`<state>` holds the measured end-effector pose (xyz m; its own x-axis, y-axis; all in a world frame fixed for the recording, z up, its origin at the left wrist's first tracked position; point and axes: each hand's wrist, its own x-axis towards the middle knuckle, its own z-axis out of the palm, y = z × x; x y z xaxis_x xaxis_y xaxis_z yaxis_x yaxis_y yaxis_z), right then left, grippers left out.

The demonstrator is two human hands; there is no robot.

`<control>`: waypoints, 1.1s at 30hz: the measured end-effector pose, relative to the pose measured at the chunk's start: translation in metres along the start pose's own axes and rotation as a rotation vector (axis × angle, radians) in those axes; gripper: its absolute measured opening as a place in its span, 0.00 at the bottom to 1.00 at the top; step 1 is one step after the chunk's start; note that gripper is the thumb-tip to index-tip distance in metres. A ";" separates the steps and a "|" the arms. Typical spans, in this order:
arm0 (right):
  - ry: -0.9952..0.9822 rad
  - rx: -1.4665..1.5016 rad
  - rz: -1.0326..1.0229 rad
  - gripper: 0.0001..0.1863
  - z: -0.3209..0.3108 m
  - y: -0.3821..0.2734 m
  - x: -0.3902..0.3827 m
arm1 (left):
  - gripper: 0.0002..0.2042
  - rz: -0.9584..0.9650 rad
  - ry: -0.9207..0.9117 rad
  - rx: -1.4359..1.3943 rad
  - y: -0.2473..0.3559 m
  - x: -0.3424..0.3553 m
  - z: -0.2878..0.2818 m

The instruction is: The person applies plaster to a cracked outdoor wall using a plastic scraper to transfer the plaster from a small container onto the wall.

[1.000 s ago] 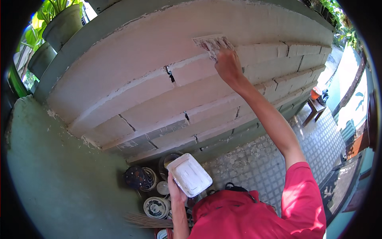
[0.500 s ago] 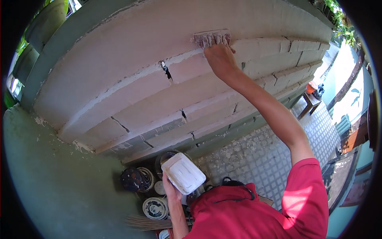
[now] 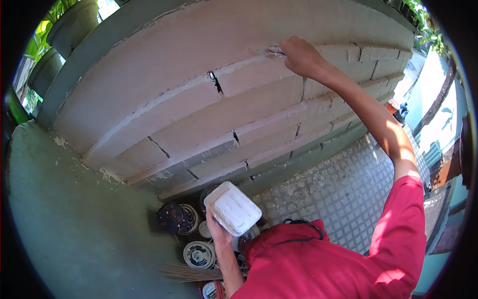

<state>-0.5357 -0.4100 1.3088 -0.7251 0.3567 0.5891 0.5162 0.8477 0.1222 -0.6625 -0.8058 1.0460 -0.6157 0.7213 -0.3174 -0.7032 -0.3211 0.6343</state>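
Right hand (image 3: 300, 56) mostly hides tool (image 3: 274, 50).

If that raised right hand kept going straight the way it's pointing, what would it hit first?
Most likely the pale block wall. The right hand is already pressed to it, with a small tool at a mortar joint. Nothing shows between hand and wall.

A cluster of round paint cans (image 3: 185, 234) sits on the grey patterned tile floor (image 3: 343, 194) just below the left hand, with a straw broom head (image 3: 191, 272) beside them. Green potted plants (image 3: 55, 35) stand far left of the right hand.
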 end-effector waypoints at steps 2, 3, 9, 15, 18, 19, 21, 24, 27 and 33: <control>0.066 -0.024 0.006 0.06 0.001 -0.004 0.003 | 0.26 -0.002 0.038 -0.015 0.001 -0.008 -0.012; 0.066 -0.022 0.001 0.06 0.005 -0.004 0.009 | 0.26 0.000 0.041 -0.018 0.002 -0.007 -0.013; 0.520 -0.328 -0.342 0.04 0.068 0.037 0.032 | 0.26 0.071 0.117 -0.006 -0.006 0.021 0.000; 0.119 -0.522 -0.321 0.12 0.060 0.063 0.025 | 0.26 0.110 0.183 -0.082 -0.014 0.028 0.006; 0.331 -0.467 -0.357 0.06 0.054 0.074 0.025 | 0.26 0.128 0.204 -0.089 -0.028 0.031 0.021; 0.429 -0.476 -0.406 0.07 0.049 0.073 0.029 | 0.26 0.128 0.202 -0.090 -0.031 0.036 0.027; 0.405 -0.416 -0.436 0.09 0.050 0.077 0.040 | 0.26 0.099 0.197 -0.087 -0.032 0.045 0.041; 0.331 -0.533 -0.554 0.12 0.069 0.098 0.063 | 0.26 0.099 0.185 -0.080 -0.038 0.053 0.063; 0.441 -0.511 -0.532 0.15 0.075 0.148 0.053 | 0.27 0.115 0.152 -0.069 -0.037 0.060 0.074; 0.400 -0.521 -0.584 0.17 0.029 0.160 0.051 | 0.27 0.145 0.219 -0.087 -0.051 0.053 0.092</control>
<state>-0.5033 -0.2448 1.3354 -0.7747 -0.3250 0.5424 0.3257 0.5302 0.7828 -0.6270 -0.6946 1.0619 -0.7680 0.5170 -0.3781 -0.6238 -0.4697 0.6247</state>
